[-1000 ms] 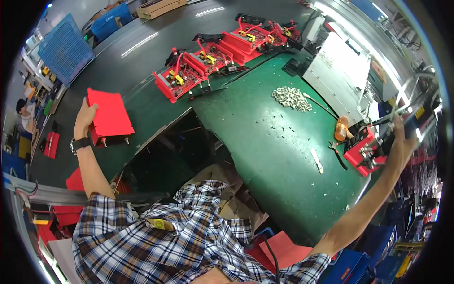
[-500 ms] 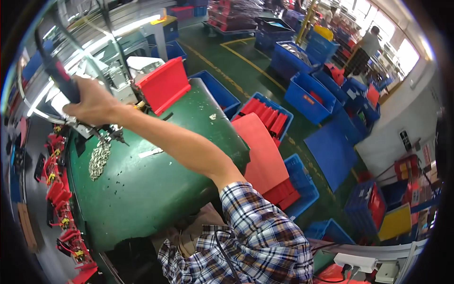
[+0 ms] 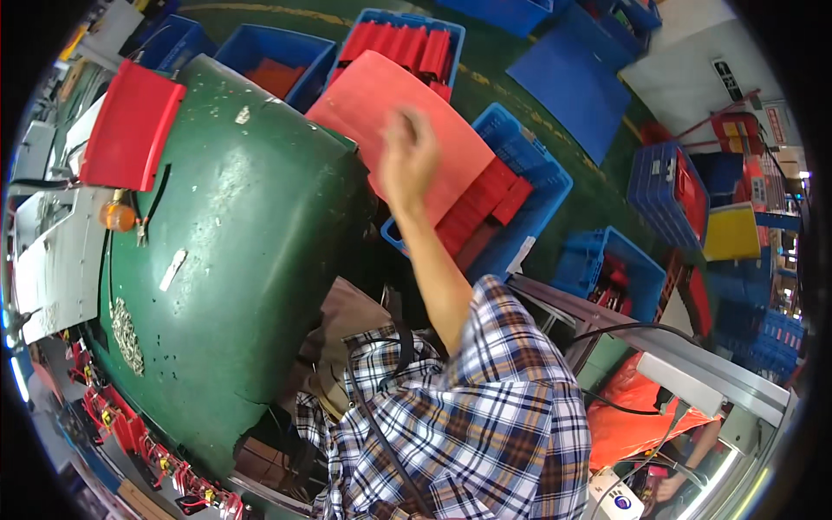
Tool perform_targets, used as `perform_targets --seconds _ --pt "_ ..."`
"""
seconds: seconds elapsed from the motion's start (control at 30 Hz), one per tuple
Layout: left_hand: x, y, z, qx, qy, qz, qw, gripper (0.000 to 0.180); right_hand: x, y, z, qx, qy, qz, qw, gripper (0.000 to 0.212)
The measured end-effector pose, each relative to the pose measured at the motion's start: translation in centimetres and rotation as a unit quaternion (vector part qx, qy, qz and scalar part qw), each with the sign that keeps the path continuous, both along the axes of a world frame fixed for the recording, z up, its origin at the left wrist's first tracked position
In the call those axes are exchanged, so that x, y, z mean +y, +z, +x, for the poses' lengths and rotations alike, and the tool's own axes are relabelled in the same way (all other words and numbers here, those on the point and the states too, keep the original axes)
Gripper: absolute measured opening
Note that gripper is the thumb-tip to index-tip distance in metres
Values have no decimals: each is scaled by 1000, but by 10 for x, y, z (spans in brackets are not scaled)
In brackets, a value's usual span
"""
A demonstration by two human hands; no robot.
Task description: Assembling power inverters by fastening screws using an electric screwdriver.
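Note:
My right hand [image 3: 409,165] is over a flat light-red sheet [image 3: 364,104], blurred by motion. Its fingers look loosely bent and apart, with nothing visible between them. I cannot tell whether it touches the sheet. The sheet lies slanted across blue crates, partly covering red parts [image 3: 485,208] in the nearer blue crate [image 3: 555,186]. Farther off, a blue crate holds long red parts [image 3: 394,43]. My left hand is not in view.
Left of me is a green-topped table [image 3: 234,225] with a pile of small metal pieces [image 3: 126,338] and a red panel [image 3: 134,126] at its far edge. Red assemblies [image 3: 130,429] line its left side. A metal frame rail [image 3: 641,329] and another person's hand [image 3: 669,487] are at lower right.
My right hand has let go of the dark powered screwdriver and swung right, from above the table to over the light-red sheet. The view has turned right and down.

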State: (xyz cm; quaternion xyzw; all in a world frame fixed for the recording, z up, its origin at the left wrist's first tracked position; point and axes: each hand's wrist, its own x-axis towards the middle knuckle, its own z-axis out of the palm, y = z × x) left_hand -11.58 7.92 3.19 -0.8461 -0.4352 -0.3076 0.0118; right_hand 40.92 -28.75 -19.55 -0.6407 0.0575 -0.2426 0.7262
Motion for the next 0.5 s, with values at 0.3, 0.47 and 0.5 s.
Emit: perform_targets --seconds 0.3,0.47,0.5 --pt "-166 -87 253 148 -393 -14 907 34 -206 -316 -159 449 -176 -213 850 32" --pt "-255 -136 396 269 -539 -130 788 83 -246 -380 -138 532 -107 -263 798 37" --pt "-262 -133 417 287 -556 -97 774 90 -261 -390 -112 531 -114 -291 788 38"
